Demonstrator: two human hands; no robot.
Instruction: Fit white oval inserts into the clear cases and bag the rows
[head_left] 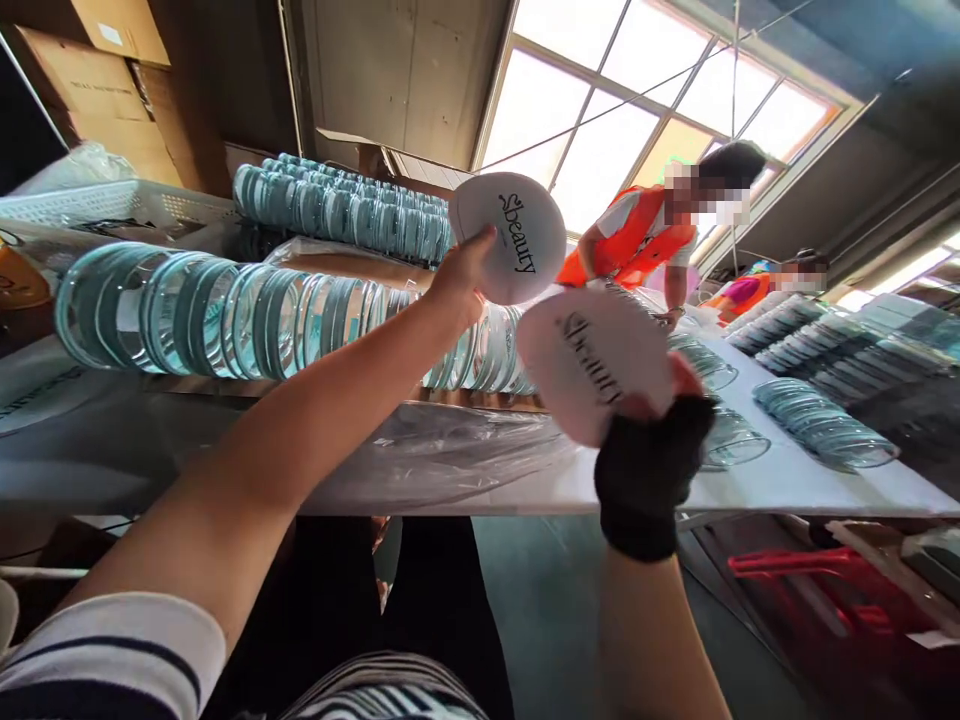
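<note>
My bare left hand (461, 275) grips a round white disc (529, 205) by its lower left edge, thumb on the printed face. Dark lettering that ends in "beauty" runs across it. In a black fingerless glove, my right hand (656, 440) holds a second round white disc (592, 350) with the same print, slightly blurred. Both discs are in the air over the table, the right one lower and closer to me. Just behind them a long row of round glass pieces (255, 315) stands on edge. What the discs' backs look like is hidden.
More round glass pieces (345, 210) stand in rows at the back, and others (821, 420) lie on the white table (795, 485) at right. Clear plastic film (450, 450) covers the near edge. A person in an orange vest (637, 240) leans over the table. Cardboard boxes (90, 85) are stacked far left.
</note>
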